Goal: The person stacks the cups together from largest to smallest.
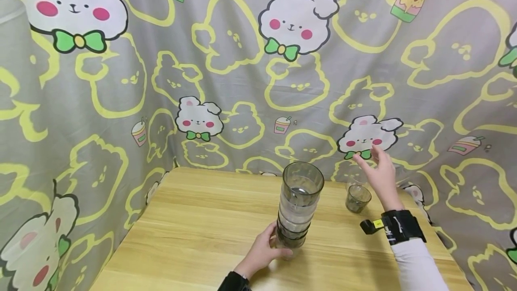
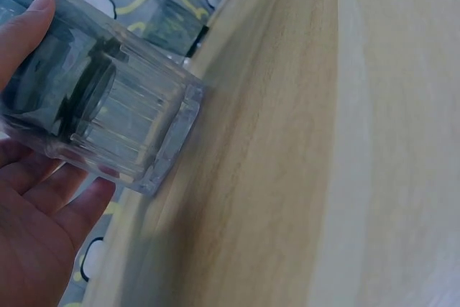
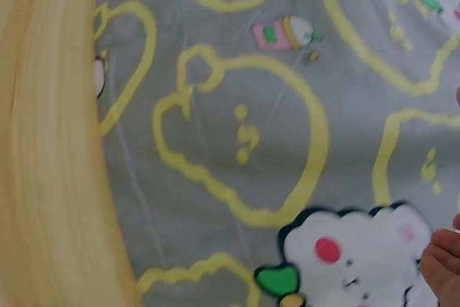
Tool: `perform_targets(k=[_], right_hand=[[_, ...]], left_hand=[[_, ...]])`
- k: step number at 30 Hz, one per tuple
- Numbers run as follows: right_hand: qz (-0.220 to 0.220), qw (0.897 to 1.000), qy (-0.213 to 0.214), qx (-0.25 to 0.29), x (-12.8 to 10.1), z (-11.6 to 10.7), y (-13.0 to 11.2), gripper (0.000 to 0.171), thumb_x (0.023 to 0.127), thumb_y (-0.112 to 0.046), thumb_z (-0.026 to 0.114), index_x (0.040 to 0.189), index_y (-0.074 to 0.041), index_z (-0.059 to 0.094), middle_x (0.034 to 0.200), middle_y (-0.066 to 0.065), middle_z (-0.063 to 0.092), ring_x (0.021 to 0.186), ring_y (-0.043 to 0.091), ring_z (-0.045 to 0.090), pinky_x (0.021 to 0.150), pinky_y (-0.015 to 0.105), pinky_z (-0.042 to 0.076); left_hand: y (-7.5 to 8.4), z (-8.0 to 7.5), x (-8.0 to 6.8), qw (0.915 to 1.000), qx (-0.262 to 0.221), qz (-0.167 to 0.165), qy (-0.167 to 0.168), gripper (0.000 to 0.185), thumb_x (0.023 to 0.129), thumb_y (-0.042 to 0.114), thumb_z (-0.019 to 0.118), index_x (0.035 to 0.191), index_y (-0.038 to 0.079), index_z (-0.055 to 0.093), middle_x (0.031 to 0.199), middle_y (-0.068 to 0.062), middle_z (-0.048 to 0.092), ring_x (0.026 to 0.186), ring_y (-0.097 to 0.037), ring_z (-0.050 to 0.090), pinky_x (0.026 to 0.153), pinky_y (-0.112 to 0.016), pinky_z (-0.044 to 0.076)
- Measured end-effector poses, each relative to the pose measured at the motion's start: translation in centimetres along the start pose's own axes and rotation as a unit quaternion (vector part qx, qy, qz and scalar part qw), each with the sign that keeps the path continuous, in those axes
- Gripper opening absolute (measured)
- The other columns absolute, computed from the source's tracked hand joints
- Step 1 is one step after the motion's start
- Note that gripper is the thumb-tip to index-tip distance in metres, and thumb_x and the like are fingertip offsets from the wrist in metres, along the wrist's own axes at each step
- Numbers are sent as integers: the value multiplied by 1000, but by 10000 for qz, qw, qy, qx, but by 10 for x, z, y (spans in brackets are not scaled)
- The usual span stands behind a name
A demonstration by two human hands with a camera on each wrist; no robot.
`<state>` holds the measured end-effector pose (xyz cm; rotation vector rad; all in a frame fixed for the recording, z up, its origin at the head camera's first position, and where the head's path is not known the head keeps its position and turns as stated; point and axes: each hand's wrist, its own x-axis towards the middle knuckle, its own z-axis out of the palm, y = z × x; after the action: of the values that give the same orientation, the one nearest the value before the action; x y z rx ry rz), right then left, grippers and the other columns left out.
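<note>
A tall stack of clear and smoky glass cups (image 1: 298,208) stands on the wooden table (image 1: 202,232). My left hand (image 1: 264,250) grips the bottom of the stack; the left wrist view shows my thumb and fingers curled round the ribbed lowest cup (image 2: 108,109). A single smoky glass cup (image 1: 357,198) stands to the right of the stack. My right hand (image 1: 377,172) hovers just above and behind that cup with fingers straight, holding nothing. Only a fingertip (image 3: 442,271) shows in the right wrist view.
A grey curtain with yellow bunny outlines and white bunnies (image 1: 242,80) hangs close behind and around the table. The table's right edge (image 1: 440,241) lies near my right forearm. Bare wood (image 2: 323,177) stretches to the left of the stack.
</note>
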<state>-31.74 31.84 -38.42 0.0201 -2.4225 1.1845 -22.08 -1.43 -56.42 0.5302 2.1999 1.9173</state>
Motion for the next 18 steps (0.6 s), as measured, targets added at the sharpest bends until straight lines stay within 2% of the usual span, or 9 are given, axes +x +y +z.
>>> perform_targets(k=[5, 12, 18], right_hand=[[330, 9994, -23, -99, 7, 8, 21, 91, 91, -53, 60, 154, -1, 20, 150, 32, 30, 138, 50, 33, 112, 65, 32], [743, 9964, 39, -406, 16, 19, 52, 93, 90, -56, 59, 152, 4, 22, 148, 34, 31, 136, 49, 32, 112, 64, 31], [1103, 9912, -170, -707, 19, 29, 75, 98, 89, -59, 58, 151, 6, 19, 148, 36, 30, 137, 50, 30, 114, 63, 29]], left_hand=[[-2, 0, 0, 10000, -26, 13, -30, 82, 78, 25, 82, 148, 22, 39, 149, -7, 48, 139, -31, 43, 113, -41, 43], [-4, -1, 0, 10000, 52, -22, -34, 81, 78, 29, 81, 147, 24, 39, 148, -6, 48, 138, -29, 43, 113, -41, 43], [-4, -1, 1, 9999, -23, -128, -92, 82, 78, 31, 80, 148, 26, 38, 149, -3, 47, 140, -28, 42, 113, -36, 43]])
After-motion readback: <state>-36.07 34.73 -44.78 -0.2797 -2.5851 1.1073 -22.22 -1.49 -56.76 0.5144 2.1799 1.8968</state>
